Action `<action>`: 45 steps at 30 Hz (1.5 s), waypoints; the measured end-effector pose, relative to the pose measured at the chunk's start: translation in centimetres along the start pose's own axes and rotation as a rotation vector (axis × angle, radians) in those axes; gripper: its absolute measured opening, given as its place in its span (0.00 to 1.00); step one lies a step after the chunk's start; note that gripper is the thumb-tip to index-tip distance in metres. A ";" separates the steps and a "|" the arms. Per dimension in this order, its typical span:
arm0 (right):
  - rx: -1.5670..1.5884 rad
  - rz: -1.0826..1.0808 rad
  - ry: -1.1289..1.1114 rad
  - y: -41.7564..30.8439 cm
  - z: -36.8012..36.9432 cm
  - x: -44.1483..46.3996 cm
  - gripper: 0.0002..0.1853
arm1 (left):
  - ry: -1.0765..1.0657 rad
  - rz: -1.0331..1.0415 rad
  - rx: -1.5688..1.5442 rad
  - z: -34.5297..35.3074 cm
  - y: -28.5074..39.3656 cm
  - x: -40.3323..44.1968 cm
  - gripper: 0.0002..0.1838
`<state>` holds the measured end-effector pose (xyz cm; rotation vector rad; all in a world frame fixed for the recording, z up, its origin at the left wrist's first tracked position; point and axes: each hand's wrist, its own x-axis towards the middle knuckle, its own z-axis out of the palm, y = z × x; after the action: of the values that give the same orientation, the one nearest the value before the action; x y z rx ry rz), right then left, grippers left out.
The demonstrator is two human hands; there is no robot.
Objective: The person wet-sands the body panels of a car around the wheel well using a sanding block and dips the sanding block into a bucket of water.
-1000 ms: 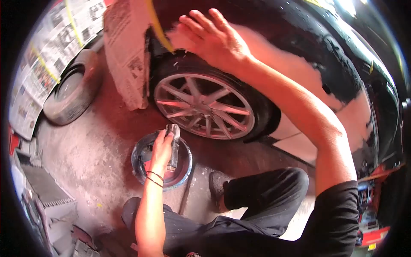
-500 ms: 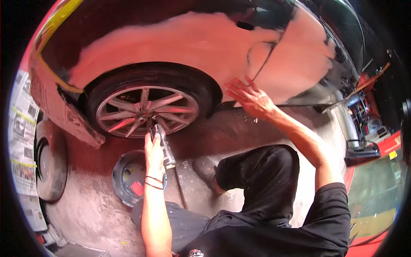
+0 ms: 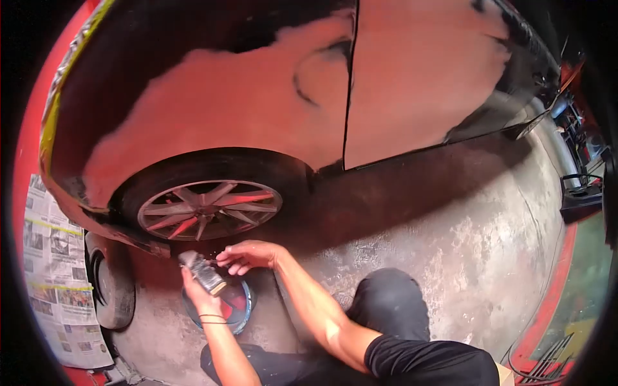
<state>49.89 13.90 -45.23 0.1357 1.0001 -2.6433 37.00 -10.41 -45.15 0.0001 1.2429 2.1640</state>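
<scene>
"What's in the grip?"
"One blurred block [image 3: 207,275], held in the left hand [image 3: 201,297] over the far side of one basin [image 3: 242,327]. The right hand [image 3: 250,256], fingers loosely spread and bent, is just beside it; whether they touch, I can't tell."
"And the arms?"
"Left forearm [image 3: 233,354] reaching up, dark bands [image 3: 212,319] at the wrist; the right slants in from one black sleeve [image 3: 438,361]."
"Around them?"
"One wheel [image 3: 207,210] under a dark car body [image 3: 187,29] with pinkish patches [image 3: 418,83], one loose tyre [image 3: 116,289] beside newspaper [image 3: 58,276], mottled floor [image 3: 450,251]."
</scene>
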 end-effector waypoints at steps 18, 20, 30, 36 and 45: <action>0.019 0.057 0.443 -0.1 -1.1 -1.8 0.32 | 0.124 0.336 -0.196 7.9 -4.1 3.4 0.40; -0.019 0.080 0.430 -0.6 0.1 -0.5 0.32 | 0.037 0.378 -0.174 10.1 -3.5 2.5 0.37; 0.642 -0.035 -0.364 -2.1 6.1 5.2 0.32 | -0.264 0.183 0.091 10.8 10.4 -1.3 0.32; 0.766 0.063 -0.345 -1.5 10.2 7.1 0.30 | -0.057 0.094 0.202 8.6 14.0 -2.6 0.31; 0.327 0.414 -0.018 4.9 6.9 8.9 0.24 | 0.188 -0.030 1.148 -5.6 10.7 -0.2 0.29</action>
<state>43.15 3.62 -44.85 0.3505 0.4616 -2.3909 29.90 -18.65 -39.88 0.2533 2.3835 1.1699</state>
